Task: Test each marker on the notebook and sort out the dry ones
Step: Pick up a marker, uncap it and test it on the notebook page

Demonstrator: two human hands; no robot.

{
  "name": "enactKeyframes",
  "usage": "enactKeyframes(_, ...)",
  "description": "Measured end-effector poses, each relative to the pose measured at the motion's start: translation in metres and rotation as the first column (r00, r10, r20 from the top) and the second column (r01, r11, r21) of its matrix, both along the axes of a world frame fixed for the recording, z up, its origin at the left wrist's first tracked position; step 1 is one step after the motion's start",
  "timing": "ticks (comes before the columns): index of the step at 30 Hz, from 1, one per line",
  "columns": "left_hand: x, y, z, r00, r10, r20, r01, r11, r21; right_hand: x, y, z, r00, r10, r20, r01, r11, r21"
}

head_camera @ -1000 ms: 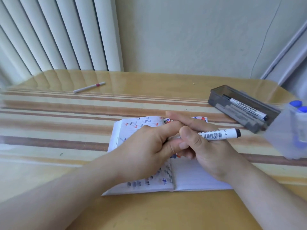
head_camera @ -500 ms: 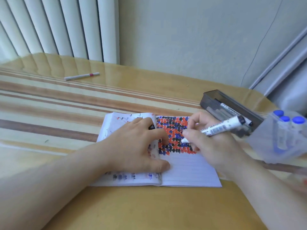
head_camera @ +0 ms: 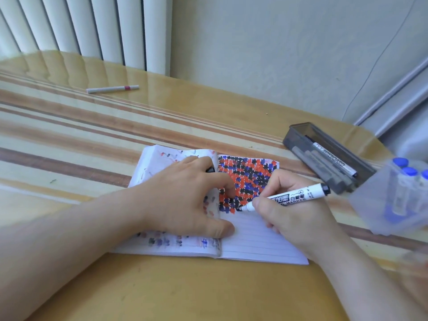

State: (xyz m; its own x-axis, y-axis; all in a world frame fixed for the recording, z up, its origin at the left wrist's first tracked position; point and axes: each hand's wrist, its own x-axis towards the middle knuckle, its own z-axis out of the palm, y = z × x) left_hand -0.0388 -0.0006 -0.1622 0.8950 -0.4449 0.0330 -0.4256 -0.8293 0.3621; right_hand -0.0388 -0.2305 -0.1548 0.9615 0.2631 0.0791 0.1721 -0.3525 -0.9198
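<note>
While pinning the notebook (head_camera: 254, 239) flat on the table (head_camera: 69, 140): marker (head_camera: 298, 195) tip touching the right page.
Left hand (head_camera: 183, 200) lying spread, cap (head_camera: 210, 169) tucked under its fingers; right hand (head_camera: 291, 212) pinching the marker; grey box (head_camera: 328, 156) and clear box (head_camera: 398, 198) sitting right; pen (head_camera: 112, 89) lying far left.

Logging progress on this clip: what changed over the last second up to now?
The hands parted: the left hand now presses the notebook flat, a black cap under its fingers. The right hand swung the uncapped marker down, tip at the scribbles. The red-banded marker, grey box and clear holder stayed put.
</note>
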Motion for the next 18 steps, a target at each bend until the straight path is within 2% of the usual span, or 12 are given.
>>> enactKeyframes(13,0.0009,0.0001,-0.0006,1.0,-0.007,0.005,0.007,1.0,-0.001,-0.0003,0.0051,-0.0037,0.997,-0.047,0.056,0.052,0.994,-0.091)
enactKeyframes(18,0.0001,0.0009,0.0003,1.0,-0.008,0.0,0.008,1.0,-0.005,0.0007,0.0025,-0.0057,0.999,-0.045,0.014,0.045,0.999,-0.02)
